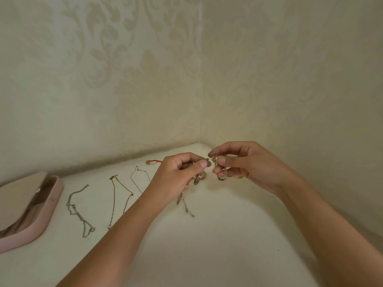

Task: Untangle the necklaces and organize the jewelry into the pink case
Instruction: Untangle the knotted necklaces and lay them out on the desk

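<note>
A cream surface (207,245) is running into a corner of walls covered in pale damask wallpaper (145,69), and the work is going on just above it. The left hand (176,179) is pinching one side of a knotted cluster of chains (212,160) between thumb and curled fingers. The right hand (248,164) is pinching the other side the same way, so both grips are clamped on the one cluster, with only a short bridge of links showing between the thumbs. Below the left hand, charm strands (185,204) are hanging down to the surface. Under the right hand a small dark ring (221,178) is lying, with something yellow beside it that is too blurred to name.

Further left, freed pieces are lying in a row, apart from one another: a red cord piece (154,161), a thin wire necklace (141,179), a gold chain (121,195) and a silver chain (79,212). The pink case (47,216) is sitting open at the far left, and none of the row is lying in it yet.

The step in hand looks like teasing the knot open. It probably calls for loosening rather than pulling: keeping the pinches light, working slack into the bridge, and feeding one end back through. Tugging the hands apart is likely to tighten the knot or kink the fine links, and the hanging charms could snag again.
</note>
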The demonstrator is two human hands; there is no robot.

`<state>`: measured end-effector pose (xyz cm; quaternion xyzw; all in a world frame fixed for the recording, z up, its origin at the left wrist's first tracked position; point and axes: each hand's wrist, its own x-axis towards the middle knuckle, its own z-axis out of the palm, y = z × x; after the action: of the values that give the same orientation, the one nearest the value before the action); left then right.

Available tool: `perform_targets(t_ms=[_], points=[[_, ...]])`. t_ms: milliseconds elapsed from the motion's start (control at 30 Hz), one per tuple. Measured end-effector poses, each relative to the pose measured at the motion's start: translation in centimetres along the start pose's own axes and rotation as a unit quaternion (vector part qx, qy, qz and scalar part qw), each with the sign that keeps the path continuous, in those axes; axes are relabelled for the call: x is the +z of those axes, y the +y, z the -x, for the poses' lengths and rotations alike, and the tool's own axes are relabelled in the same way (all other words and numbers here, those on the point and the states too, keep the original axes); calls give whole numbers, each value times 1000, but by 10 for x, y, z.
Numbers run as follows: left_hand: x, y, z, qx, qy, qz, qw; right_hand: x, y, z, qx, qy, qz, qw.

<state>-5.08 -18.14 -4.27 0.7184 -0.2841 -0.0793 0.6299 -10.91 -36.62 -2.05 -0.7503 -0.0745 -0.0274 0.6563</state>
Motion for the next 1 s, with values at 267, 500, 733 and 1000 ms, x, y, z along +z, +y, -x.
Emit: perform_targets(t_ms=[267,500,733,1000], points=[[1,5,1,34,34,17,999,9,-3,-1,-57,50,-37,996],[1,12,5,74,78,37,994,18,-2,-1,-185,128,69,972],[4,10,7,95,89,-11,991,25,4,-1,-318,185,241,898],[3,9,8,116,166,-135,970,38,9,-5,-367,254,438,780]])
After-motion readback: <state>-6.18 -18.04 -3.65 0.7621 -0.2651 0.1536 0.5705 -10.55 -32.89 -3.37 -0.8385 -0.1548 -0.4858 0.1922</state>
